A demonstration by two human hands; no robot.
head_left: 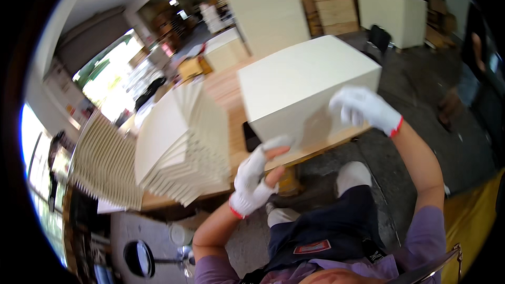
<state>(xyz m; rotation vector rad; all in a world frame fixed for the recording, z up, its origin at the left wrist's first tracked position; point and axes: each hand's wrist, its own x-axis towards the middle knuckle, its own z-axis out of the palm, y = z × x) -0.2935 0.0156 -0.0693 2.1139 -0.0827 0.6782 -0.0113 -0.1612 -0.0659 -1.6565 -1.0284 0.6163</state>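
Note:
My left hand (254,179) wears a white knit glove with a red cuff, the thumb and one fingertip bare. Its fingers are spread with nothing between them, in front of the table edge. My right hand (365,109), in a similar glove, is raised by the right front side of a large, squared white stack (310,76). The fingers there are loosely bent and apart, and nothing shows in them; whether they touch the stack I cannot tell. Left of the stack, fanned piles of cream-white sheets (163,131) lie on the wooden table (231,102).
A flat black object (251,137) lies against the stack's left front corner. Farther back stand a tall white stack (269,16) and another pale stack (392,16). A round-topped stool (139,259) is at lower left. Another person (468,94) is at the right edge.

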